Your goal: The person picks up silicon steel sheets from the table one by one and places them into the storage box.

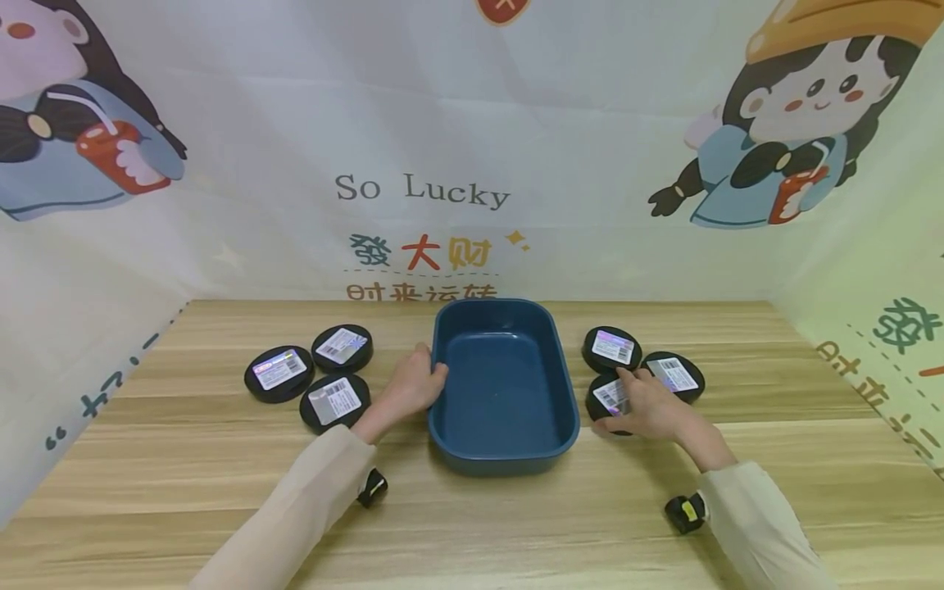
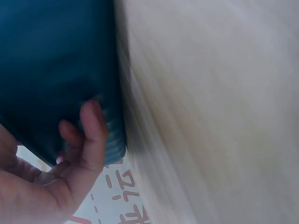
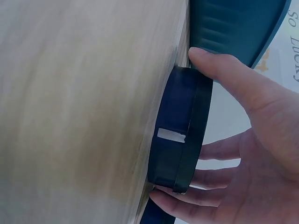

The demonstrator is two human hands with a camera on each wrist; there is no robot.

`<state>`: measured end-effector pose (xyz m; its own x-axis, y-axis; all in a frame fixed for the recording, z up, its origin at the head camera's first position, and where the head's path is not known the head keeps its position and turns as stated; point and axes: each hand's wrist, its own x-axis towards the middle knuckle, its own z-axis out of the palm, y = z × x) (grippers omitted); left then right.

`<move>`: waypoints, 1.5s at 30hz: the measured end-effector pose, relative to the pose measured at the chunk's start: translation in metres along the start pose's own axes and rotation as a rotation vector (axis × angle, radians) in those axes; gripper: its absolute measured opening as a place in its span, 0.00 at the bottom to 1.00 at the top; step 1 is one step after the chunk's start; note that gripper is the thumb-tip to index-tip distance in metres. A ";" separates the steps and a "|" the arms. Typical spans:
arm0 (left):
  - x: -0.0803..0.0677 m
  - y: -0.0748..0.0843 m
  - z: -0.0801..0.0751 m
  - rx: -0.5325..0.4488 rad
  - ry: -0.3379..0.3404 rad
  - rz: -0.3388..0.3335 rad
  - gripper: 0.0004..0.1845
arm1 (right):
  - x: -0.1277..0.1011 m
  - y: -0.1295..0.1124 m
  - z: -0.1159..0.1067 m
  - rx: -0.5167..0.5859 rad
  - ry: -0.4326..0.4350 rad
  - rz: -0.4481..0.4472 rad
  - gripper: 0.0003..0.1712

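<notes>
Head view: a person in cream sleeves works at a pale wood-grain tabletop (image 1: 472, 533), both bare hands reaching in from its near edge. A deep blue, rectangular, round-cornered tray (image 1: 501, 393) sits at the middle of the tabletop's far edge, its long sides running toward the near edge. The left hand (image 1: 409, 381) grips the tray's left side, its fingers clamped on the wall and bent against the outside. Just right of the tray, the right hand (image 1: 652, 406) holds a flat, round black container with a white label (image 1: 608, 395), thumb and fingers curled about its opposite edges. Two matching containers lie close beyond it, one toward the far edge (image 1: 612, 348), one toward the right edge (image 1: 674, 375). Three more black containers (image 1: 335, 401) cluster label up toward the tabletop's far left corner. Behind hangs a white cloth printed "So Lucky" (image 1: 472, 115).
</notes>
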<state>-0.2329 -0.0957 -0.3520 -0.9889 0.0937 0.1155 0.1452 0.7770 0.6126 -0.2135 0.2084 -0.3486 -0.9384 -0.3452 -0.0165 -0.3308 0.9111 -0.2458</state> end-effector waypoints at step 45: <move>0.002 0.005 -0.007 0.158 -0.096 -0.046 0.14 | 0.007 -0.027 -0.032 0.102 0.249 -0.054 0.46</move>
<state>-0.2340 -0.0965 -0.3433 -0.9940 0.1088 0.0105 0.1003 0.8693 0.4839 -0.2144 0.1890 -0.3107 -0.9196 -0.3151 0.2345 -0.3809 0.8611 -0.3368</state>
